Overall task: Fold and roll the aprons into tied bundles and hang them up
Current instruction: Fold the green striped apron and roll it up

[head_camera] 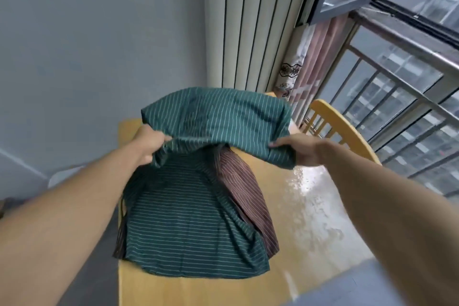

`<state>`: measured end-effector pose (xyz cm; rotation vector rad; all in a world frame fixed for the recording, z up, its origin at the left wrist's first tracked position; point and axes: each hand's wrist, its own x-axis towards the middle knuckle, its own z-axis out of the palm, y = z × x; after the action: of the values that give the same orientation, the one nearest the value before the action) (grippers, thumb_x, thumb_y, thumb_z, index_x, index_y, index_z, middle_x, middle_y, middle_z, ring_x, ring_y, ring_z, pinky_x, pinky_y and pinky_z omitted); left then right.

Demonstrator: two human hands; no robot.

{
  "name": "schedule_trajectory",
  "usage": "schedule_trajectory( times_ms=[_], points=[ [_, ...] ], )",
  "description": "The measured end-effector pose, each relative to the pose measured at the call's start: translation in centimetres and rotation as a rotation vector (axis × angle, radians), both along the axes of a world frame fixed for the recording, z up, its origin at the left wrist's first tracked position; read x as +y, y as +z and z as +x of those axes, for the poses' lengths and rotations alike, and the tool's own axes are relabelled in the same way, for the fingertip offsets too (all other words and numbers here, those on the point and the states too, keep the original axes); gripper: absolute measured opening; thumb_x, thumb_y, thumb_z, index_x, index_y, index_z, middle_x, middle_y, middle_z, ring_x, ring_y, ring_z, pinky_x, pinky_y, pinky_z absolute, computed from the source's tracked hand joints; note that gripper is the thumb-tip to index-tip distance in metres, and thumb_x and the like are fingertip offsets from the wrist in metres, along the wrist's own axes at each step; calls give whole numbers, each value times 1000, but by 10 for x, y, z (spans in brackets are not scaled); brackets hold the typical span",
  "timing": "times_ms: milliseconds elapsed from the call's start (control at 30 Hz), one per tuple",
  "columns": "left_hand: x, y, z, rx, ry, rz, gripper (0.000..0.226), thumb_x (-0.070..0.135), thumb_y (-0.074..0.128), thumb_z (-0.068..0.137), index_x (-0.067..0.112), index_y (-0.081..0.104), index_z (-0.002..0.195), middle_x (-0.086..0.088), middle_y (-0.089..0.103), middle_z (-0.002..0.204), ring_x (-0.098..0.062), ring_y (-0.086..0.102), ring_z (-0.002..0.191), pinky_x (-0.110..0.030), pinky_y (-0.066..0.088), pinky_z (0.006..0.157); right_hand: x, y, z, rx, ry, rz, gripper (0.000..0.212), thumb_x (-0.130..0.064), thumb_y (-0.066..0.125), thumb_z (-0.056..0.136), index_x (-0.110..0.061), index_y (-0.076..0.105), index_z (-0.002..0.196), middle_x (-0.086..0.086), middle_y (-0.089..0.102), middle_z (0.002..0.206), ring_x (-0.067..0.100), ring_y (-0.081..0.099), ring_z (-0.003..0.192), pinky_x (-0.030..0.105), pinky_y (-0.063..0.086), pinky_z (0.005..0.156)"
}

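Green striped apron (pixel 198 201): on surface (pixel 310 206), over brown apron (pixel 248 194). Far half lifted, pinched by left hand (pixel 149 143) and right hand (pixel 295 148) fingers (folding step). Next, likely: lay edge down square.

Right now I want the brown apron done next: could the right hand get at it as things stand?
Probably not yet. The right hand is gripping the lifted green apron, as is the left hand. The brown apron lies mostly under the green one, with only its right strip exposed.
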<state>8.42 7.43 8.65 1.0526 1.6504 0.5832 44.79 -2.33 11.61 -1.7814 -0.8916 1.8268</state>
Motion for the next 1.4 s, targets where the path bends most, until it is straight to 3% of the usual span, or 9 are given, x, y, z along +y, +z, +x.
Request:
schedule_trajectory(
  times_ms=[233,367,500,633,733,867,1133,1300,1400],
  points=[
    [-58,-112,-87,60,-372,-650,88,49,63,97,17,15,163,-5,0,172,-29,5,158,-50,12,125,-98,-137,-64,-302,51,-516,53,-43,72,92,-1,59,122,21,72,117,36,70,109,53,53,103],
    [-49,-123,-134,-419,-321,-677,117,45,101,50,7,51,149,-23,54,146,-41,51,134,-57,32,118,-129,-138,-90,56,-188,-408,58,-39,68,95,2,58,135,23,70,124,38,68,116,52,47,110],
    [-49,-124,-144,-662,-406,-688,77,16,101,49,-2,74,118,-26,70,122,-38,71,108,-53,43,105,-149,-114,-108,299,-126,-237,39,-22,61,98,-2,64,132,23,63,134,40,59,124,49,49,104],
    [-60,-142,-145,-150,-723,-759,55,0,78,83,-12,58,133,-29,66,127,-39,65,120,-54,43,113,-172,-121,-118,121,-61,-415,77,-13,92,65,0,59,134,19,66,129,36,63,119,50,50,107],
    [-70,-150,-156,205,-862,-758,76,18,78,89,0,39,151,-20,51,148,-38,51,135,-50,40,115,-188,-128,-125,-195,-19,-613,42,-13,80,85,1,64,122,19,74,113,37,70,111,49,55,101],
    [-61,-140,-157,70,-586,-742,45,27,65,99,-3,57,132,-26,69,119,-42,66,111,-56,49,106,-202,-124,-120,-312,-246,-502,50,-44,74,90,-5,67,119,17,77,103,35,73,102,51,54,101],
    [-61,-72,-128,-689,-158,-434,29,26,60,86,8,79,73,-14,72,87,-27,75,75,-43,49,83,-216,-57,-107,281,-738,116,72,-34,88,65,-7,64,127,18,65,114,30,61,100,44,50,92],
    [-68,-61,-113,-551,-219,-454,24,32,68,91,9,74,89,-12,69,89,-28,69,77,-43,52,83,-211,-47,-115,330,-1025,175,29,-19,58,95,-4,62,120,17,71,111,30,64,104,45,50,90],
    [-69,-67,-121,-538,-297,-560,61,36,92,65,5,71,113,-19,69,108,-34,65,100,-50,49,101,-214,-54,-118,272,-1085,151,24,-14,61,97,-4,64,118,18,72,113,32,66,107,46,52,86]
  ],
)
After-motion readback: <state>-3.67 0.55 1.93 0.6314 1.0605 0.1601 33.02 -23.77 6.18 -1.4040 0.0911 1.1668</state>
